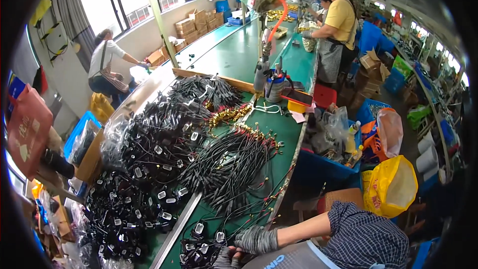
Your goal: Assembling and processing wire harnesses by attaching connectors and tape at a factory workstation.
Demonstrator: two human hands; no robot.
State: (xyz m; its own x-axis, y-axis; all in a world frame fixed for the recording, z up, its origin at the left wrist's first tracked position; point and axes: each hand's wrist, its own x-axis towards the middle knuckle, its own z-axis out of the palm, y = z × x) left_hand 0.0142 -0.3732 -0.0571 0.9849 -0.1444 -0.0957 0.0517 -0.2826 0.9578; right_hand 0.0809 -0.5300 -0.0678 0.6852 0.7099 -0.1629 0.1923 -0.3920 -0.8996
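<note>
At the lower edge of the head view, my left hand and my right hand meet, both in grey striped gloves with some fingertips bare. The fingers look closed and pressed together; whatever is between them is too small and hidden to name. Just left of them lies a small heap of black cables with clear-windowed plugs. Beyond my hands, a large bundle of black cables with red and gold tips spreads over the green table. A bigger pile of black plug-ended cables fills the left side.
A metal strip divides the table. Farther up stand a hanging electric screwdriver with an orange coiled hose, a wire spool and a phone. Blue bins and a yellow bag line the right. Other people work farther off.
</note>
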